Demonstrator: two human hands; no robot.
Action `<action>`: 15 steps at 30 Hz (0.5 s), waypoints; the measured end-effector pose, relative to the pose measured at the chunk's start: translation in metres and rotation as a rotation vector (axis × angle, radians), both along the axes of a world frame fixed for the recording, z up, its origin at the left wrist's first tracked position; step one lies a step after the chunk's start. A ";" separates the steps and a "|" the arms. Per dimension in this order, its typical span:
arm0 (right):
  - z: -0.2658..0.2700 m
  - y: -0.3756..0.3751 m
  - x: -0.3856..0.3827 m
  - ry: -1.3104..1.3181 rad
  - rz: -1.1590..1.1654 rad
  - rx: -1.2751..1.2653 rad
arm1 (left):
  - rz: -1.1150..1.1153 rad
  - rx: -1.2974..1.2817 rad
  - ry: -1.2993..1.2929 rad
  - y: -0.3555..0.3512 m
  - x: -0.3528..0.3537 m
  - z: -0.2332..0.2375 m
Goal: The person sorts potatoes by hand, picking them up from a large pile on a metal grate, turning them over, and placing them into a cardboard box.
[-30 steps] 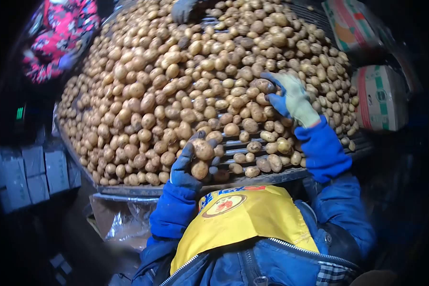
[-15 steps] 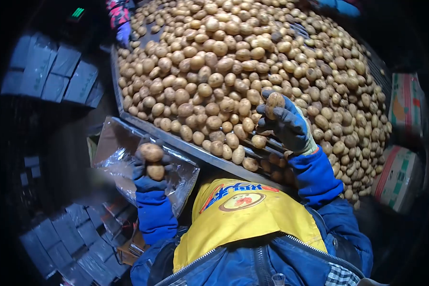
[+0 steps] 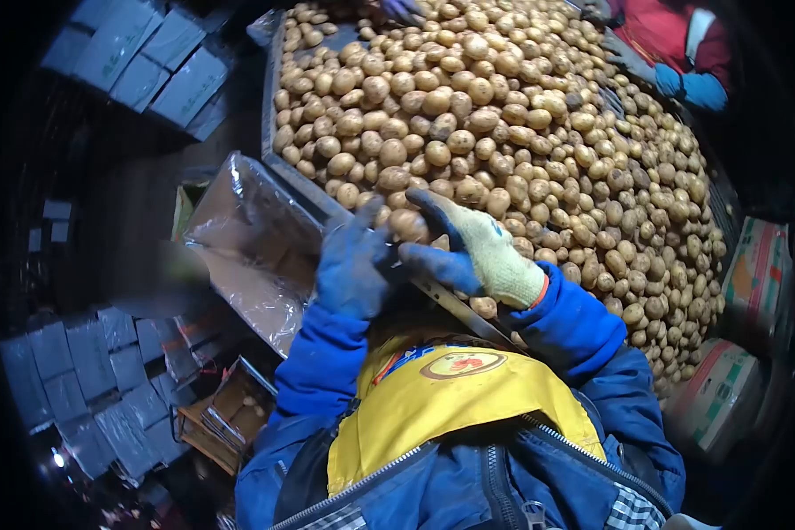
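My left hand (image 3: pixel 353 269), in a dark blue glove, is over the near table edge with its back toward me. The undersides of its fingers are hidden, and the two potatoes seen in it earlier do not show. My right hand (image 3: pixel 477 256), in a cream and blue glove, is close beside it, thumb and fingers curved around a potato (image 3: pixel 406 225). That potato sits between the two hands, close to the left fingertips. A large heap of potatoes (image 3: pixel 495 115) covers the table beyond. Left of my left hand stands a carton lined with clear plastic (image 3: pixel 261 238).
A metal rim (image 3: pixel 459 311) edges the table. Stacked grey boxes stand at upper left (image 3: pixel 141 53) and lower left (image 3: pixel 106 371). Printed cartons (image 3: pixel 715 393) are at right. A co-worker's red sleeve (image 3: pixel 654 35) and another person's purple glove (image 3: pixel 400 9) reach over the far side.
My left hand has turned from palm up to palm down and moved right. My right hand has moved left and lower, toward it. The view has shifted, bringing more of the co-worker into sight.
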State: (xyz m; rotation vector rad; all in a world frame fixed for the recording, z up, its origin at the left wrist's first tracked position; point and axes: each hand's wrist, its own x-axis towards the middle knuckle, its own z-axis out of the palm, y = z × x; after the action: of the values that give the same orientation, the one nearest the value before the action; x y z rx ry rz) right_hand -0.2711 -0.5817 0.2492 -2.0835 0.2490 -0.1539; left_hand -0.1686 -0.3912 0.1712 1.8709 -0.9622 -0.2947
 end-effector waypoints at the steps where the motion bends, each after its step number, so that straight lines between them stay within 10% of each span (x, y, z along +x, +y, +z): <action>1: 0.005 0.005 0.001 -0.028 0.014 -0.047 | 0.097 -0.213 0.576 -0.006 -0.002 0.002; 3: -0.025 0.002 0.002 -0.180 -0.048 -0.088 | 0.286 -0.705 1.703 -0.006 0.001 0.003; 15: -0.090 -0.012 -0.017 -0.100 -0.075 -0.290 | 0.736 -1.052 1.437 0.151 0.001 -0.004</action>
State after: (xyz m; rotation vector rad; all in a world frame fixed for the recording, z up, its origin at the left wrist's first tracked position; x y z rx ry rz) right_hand -0.2878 -0.5935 0.1588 -2.3466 0.2565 -0.3569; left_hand -0.1674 -0.2397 0.1673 0.5591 0.5363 -0.4346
